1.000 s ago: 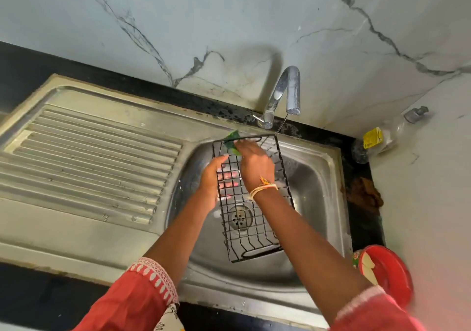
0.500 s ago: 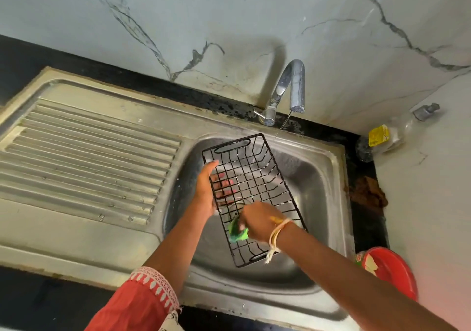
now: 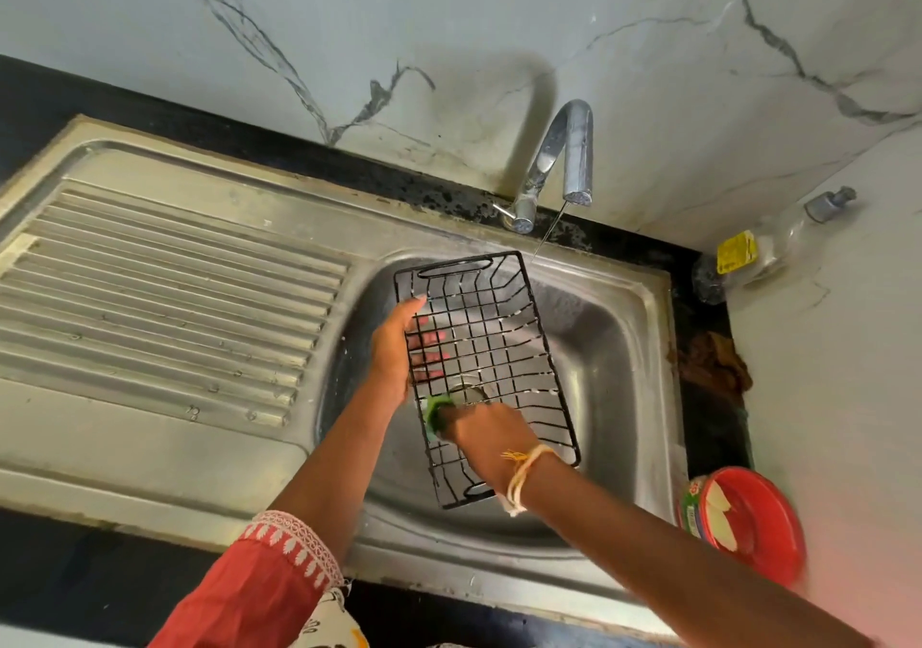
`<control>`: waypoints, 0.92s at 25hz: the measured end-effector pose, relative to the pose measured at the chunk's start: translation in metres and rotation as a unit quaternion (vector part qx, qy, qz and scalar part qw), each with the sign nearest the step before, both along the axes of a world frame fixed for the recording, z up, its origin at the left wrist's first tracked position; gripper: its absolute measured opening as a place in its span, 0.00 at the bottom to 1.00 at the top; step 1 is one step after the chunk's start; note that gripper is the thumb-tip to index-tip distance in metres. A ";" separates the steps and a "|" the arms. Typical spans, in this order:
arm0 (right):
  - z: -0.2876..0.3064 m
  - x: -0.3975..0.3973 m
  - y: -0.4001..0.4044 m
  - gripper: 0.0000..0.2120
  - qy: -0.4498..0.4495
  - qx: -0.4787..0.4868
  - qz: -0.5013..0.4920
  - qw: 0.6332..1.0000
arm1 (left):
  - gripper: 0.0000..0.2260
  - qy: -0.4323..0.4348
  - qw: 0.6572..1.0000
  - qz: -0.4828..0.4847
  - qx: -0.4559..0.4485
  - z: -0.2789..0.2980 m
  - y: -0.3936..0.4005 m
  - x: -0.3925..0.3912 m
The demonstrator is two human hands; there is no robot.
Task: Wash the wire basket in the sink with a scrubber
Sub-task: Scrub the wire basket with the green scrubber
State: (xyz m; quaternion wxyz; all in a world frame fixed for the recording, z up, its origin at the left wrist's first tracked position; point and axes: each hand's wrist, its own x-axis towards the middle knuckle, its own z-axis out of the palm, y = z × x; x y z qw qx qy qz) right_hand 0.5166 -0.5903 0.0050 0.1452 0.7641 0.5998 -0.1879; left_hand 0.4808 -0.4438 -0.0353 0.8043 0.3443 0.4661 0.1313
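Two hands of mine work over the steel sink (image 3: 643, 398), which I take as my landmark. Nearest me, at the sink's front edge, my left forearm comes out of a red sleeve (image 3: 259, 582) trimmed with white embroidered lace. My right hand (image 3: 486, 435), a cream and yellow thread band tied at its wrist, reaches into the bowl from the sink's front right; its fingers are curled round the green scrubber (image 3: 438, 413), a soft spongy pad, and press it against the near half of the wire basket (image 3: 491, 348).

That basket is a black rectangular grid of thin coated wire with raised sides and an oval loop handle at each short end. It sits tilted inside the sink bowl, long axis running away from me. My left hand (image 3: 399, 353) holds its left long side, thumb over the rim, the fingers straight against the mesh so that I see them through the bars.

Left of the bowl stretches the sink's ribbed draining board (image 3: 164, 308), dull brushed metal with parallel grooves. Just off the sink's right front corner stands a round red tub (image 3: 748, 518). Past the sink's right rim lies a brown crumpled lump (image 3: 713, 363) on the black counter, and beyond it a clear bottle (image 3: 763, 253) with a yellow label.

At the sink's back edge rises a curved chrome tap (image 3: 564, 158), a thin stream falling from it. Behind it stands the pale veined marble wall (image 3: 449, 24).
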 end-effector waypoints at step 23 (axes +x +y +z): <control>0.005 0.030 0.067 0.24 0.014 0.175 -0.166 0.970 | 0.24 -0.046 0.999 0.025 -0.008 0.008 -0.007 -0.005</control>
